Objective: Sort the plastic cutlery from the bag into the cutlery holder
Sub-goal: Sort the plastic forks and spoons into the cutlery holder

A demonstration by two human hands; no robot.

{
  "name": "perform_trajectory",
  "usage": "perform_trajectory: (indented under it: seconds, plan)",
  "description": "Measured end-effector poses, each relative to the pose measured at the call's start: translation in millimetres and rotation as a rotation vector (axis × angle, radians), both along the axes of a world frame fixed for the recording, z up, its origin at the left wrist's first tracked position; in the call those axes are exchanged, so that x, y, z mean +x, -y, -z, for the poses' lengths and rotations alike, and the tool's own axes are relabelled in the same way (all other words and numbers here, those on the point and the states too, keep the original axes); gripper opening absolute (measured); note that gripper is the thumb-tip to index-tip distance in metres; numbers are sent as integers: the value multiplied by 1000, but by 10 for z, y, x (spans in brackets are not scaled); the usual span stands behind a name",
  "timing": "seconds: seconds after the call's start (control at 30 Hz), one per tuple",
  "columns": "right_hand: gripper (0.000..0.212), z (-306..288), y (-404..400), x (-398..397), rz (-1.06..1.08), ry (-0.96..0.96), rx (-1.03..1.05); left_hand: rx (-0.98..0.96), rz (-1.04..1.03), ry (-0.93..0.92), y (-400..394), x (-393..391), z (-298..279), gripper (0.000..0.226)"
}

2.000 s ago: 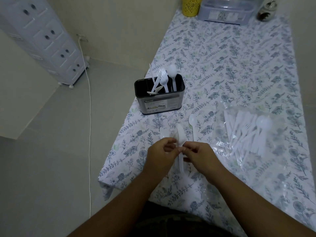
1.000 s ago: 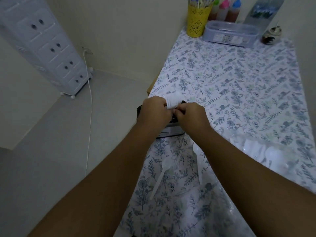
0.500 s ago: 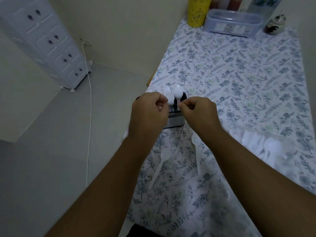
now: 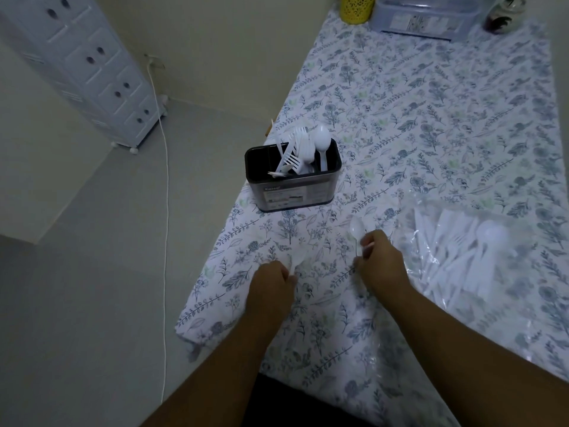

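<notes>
A black cutlery holder stands near the table's left edge with white plastic forks and spoons sticking out of it. On the floral tablecloth in front of it, my left hand pinches the handle of a white spoon. My right hand pinches the handle of a second white spoon. To the right lies a clear plastic bag holding several more white pieces.
The table's left edge drops to the floor close to my left hand. At the far end stand a yellow cup, a lidded plastic box and a small jar. A white drawer tower and a cable are on the floor.
Both hands have come back from the holder toward me and down onto the cloth. Each now grips one of the two loose spoons. The pieces they carried stand in the holder.
</notes>
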State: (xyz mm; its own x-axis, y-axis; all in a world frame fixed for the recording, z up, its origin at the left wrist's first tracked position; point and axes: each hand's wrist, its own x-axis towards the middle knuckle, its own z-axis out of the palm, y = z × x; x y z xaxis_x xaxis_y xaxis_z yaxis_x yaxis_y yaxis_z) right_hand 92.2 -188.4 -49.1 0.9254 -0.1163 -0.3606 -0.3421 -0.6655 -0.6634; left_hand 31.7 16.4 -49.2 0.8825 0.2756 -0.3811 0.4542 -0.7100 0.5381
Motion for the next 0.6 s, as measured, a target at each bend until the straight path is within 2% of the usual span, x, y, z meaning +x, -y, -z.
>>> perform_trajectory:
  seconds: [0.07,0.17,0.23,0.33,0.47,0.6]
  plan:
    - [42,-32,-5,-23,49,-50,63,-115,-59,35,46,17,-32,11]
    - [63,-113,-59,-91,32,-149,175,-349,-141,98,192,75,-109,17]
    - [60,-148,-94,-148,8,-157,230,-413,-151,128,319,116,-155,17]
    - [52,-244,-131,-247,27,-158,392,-440,-130,146,481,154,-210,17]
    - [43,-408,-139,-305,92,-170,646,-331,-42,170,559,158,-261,20]
    - [38,-503,-71,-308,157,-185,756,-315,40,141,559,163,-327,23]
